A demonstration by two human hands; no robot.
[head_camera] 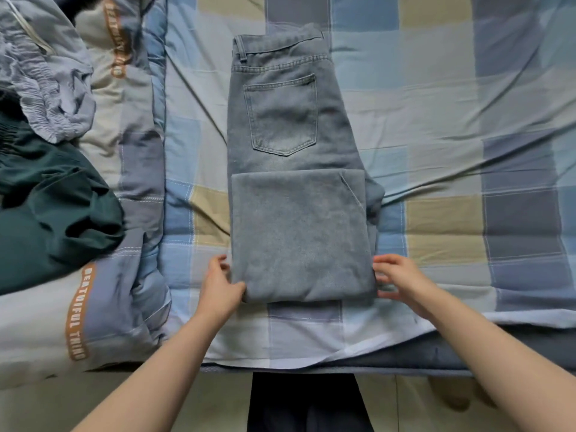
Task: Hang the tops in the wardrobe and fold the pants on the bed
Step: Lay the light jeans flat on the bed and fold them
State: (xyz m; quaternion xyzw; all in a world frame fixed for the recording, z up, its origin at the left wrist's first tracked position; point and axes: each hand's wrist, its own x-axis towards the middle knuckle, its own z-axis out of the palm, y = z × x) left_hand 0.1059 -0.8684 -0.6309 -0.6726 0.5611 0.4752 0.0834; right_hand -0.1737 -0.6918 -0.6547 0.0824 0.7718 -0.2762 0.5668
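Observation:
A pair of light-blue jeans (pixel 296 188) lies on the bed (pixel 452 135), waistband at the far end, back pocket up. The legs are folded back over the lower half, so the fold edge faces me. My left hand (pixel 219 288) grips the near left corner of the folded part, thumb on top. My right hand (pixel 402 279) sits at the near right corner, fingers curled against the edge of the denim. A dark green garment (pixel 53 213) and a grey-blue crinkled garment (pixel 46 88) lie heaped at the left.
A rolled duvet (pixel 103 307) with an orange lettered stripe runs along the left side under the heaped clothes. The checked sheet is spread to the right of the jeans. The bed's near edge (pixel 311 367) is just in front of my dark-trousered legs (pixel 308 403).

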